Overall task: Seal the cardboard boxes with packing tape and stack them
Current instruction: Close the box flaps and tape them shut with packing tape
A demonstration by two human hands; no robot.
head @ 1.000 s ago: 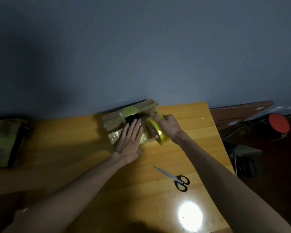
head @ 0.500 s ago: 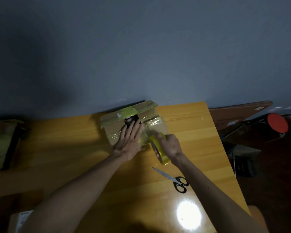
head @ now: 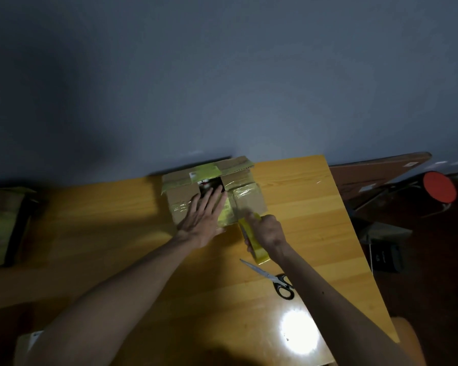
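Observation:
A cardboard box (head: 246, 196) with yellow tape strips sits at the far edge of the wooden table (head: 302, 207), against the wall. A dark gap shows between its top flaps. My left hand (head: 204, 220) lies flat on the box top with fingers straight, pressing the flaps down. My right hand (head: 269, 229) grips a yellow roll of packing tape (head: 254, 241) just in front of the box's near right corner, above the table. A shiny strip of tape runs from the box top toward the roll.
Black-handled scissors (head: 275, 278) lie on the table near my right forearm. Another taped box (head: 3, 225) stands at the far left. A flat cardboard sheet (head: 376, 173) and a red round object (head: 439, 187) lie beyond the table's right edge.
My right hand has pulled the tape roll from the box top toward me, down past the box's front edge. My left hand stays pressed on the flaps.

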